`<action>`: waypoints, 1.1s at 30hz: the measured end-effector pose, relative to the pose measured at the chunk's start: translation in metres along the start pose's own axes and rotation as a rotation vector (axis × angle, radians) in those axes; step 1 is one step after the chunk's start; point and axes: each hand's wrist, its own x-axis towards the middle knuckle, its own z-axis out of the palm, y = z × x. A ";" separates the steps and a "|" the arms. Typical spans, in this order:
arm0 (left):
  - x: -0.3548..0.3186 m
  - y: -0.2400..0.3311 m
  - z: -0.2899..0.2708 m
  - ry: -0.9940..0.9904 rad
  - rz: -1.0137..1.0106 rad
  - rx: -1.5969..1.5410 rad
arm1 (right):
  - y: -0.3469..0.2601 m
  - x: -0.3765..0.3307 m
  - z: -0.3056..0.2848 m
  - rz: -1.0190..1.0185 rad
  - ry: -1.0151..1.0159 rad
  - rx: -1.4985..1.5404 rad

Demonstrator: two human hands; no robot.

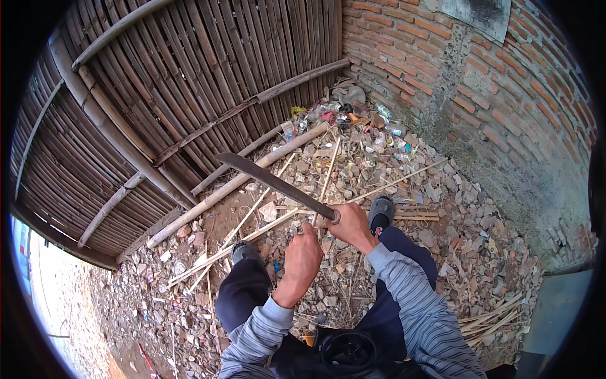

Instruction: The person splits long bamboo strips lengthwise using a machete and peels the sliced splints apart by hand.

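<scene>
My right hand (pixel 353 226) is wrapped round the handle of a machete (pixel 271 182). Its long dark blade points to the far left, with a slightly curved, broad tip. Just left of and nearer than it, my left hand (pixel 302 260) is closed on a thin, pale bamboo strip (pixel 329 172). The strip runs away from me, and the blade crosses it close to my fingers. The strip's near end is hidden by my hands. More pale bamboo strips (pixel 255 234) lie across the rubble between and beyond my feet.
A bamboo-slat wall (pixel 208 69) stands at the left, with a thick pole (pixel 237 182) on the ground along it. On the right rises a brick wall (pixel 486 107). Litter (pixel 328 117) gathers in the far corner. Split strips (pixel 495 321) are piled at the near right.
</scene>
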 end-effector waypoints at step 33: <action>-0.010 0.002 0.006 -0.032 0.021 -0.024 | 0.017 0.018 -0.017 0.079 -0.048 -0.107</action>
